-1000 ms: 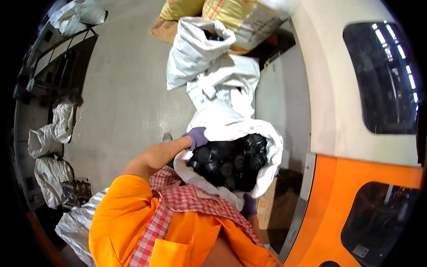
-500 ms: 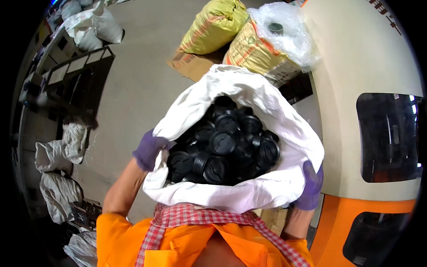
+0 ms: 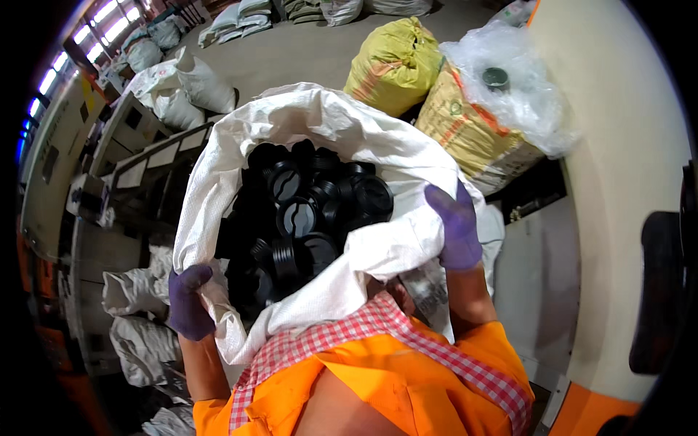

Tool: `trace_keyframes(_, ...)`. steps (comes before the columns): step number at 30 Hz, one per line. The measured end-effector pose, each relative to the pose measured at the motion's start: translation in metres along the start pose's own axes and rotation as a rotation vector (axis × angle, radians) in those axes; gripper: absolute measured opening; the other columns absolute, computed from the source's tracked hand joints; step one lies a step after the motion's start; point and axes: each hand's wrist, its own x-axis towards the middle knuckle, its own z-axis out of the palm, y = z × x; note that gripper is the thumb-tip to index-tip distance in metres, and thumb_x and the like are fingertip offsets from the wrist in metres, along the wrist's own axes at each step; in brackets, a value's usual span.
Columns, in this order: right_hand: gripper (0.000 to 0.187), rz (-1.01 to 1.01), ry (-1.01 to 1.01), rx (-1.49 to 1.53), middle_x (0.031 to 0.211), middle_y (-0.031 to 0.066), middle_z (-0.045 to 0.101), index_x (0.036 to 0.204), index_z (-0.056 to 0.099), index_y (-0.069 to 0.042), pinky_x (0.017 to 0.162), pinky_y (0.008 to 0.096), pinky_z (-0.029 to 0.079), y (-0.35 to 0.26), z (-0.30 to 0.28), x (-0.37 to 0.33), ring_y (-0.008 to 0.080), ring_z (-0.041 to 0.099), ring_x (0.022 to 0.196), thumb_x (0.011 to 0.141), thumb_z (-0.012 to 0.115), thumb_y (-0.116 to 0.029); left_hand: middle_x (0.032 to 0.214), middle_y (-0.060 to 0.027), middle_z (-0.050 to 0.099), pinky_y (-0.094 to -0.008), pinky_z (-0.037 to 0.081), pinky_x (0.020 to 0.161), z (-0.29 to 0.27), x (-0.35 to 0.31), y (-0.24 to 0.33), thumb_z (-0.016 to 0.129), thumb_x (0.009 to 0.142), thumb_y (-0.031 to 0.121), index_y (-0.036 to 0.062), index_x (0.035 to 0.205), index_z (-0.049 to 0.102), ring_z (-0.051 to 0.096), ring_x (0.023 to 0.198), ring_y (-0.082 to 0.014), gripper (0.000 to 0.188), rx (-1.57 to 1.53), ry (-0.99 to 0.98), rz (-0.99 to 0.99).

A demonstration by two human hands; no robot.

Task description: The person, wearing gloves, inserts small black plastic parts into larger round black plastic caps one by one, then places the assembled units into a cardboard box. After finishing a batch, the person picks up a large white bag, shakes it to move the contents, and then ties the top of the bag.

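Note:
In front of my body I hold a large white woven sack (image 3: 331, 116) by its spread mouth. Inside lies a heap of black ribbed plastic caps (image 3: 298, 218), round, with a bar across some of their faces. My left hand (image 3: 190, 301), in a purple glove, grips the rim at the near left, its thumb over the cloth. On the right, my right hand (image 3: 456, 225), gloved alike, clutches the rim, with some fingers hidden behind the cloth. The sack's lower part is out of sight beneath its mouth.
A tied yellow sack (image 3: 396, 65) and a printed yellow sack (image 3: 465, 127) stand beyond, the latter topped with clear plastic wrap (image 3: 509, 65). A large beige machine (image 3: 618, 145) rises at the right. White sacks (image 3: 182, 91) and more machines (image 3: 58, 167) line the left.
The sack, held in both hands, has shifted left in view and tilted, its right side raised. The view has turned, bringing more of the far floor and stacked sacks into sight.

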Motion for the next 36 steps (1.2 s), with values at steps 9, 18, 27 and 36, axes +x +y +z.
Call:
trace_keyframes(9,0.027,-0.308,-0.16,-0.124,0.096,0.0116,0.057,0.107,0.053,0.002,0.071,0.0263,0.047,0.004,0.043,0.186,0.0157,0.056,0.08,0.081,0.053,-0.004,0.089,-0.0086,0.058,-0.0297,0.044,0.076,0.035,0.151,0.044,0.051,0.068,0.011,-0.0017,0.095,0.057,0.055,0.083,-0.0193,0.03,0.017,-0.103,0.063)
trace_keyframes(18,0.034,-0.469,-0.032,-0.484,0.094,0.0099,0.061,0.105,0.055,0.003,0.072,0.0277,0.048,-0.047,0.028,0.316,0.016,0.058,0.082,0.078,0.063,-0.015,0.082,-0.0156,0.062,-0.0308,0.05,0.067,0.116,0.308,0.06,0.045,0.075,0.007,-0.0078,0.096,0.057,0.061,0.072,-0.0233,0.028,-0.043,-0.455,0.053)
trace_keyframes(27,0.064,0.421,0.533,-1.202,0.119,0.0226,0.049,0.125,0.039,-0.003,0.096,0.0359,0.036,0.255,-0.109,0.348,0.0327,0.046,0.115,0.07,0.063,-0.026,0.086,-0.0124,0.06,-0.0386,0.045,0.063,0.283,0.527,-0.202,0.064,0.064,0.009,-0.0016,0.107,0.053,0.054,0.072,-0.0249,0.046,0.037,-0.419,-0.506)
trace_keyframes(36,0.03,0.369,0.872,-0.995,0.09,0.0192,0.061,0.101,0.055,-0.001,0.073,0.0358,0.046,0.258,-0.081,0.346,0.0319,0.06,0.087,0.072,0.051,-0.006,0.092,-0.0076,0.061,-0.0324,0.045,0.072,0.282,0.555,-0.228,0.066,0.068,0.005,-0.0035,0.102,0.058,0.056,0.078,-0.0203,0.036,0.179,-0.665,-0.593)
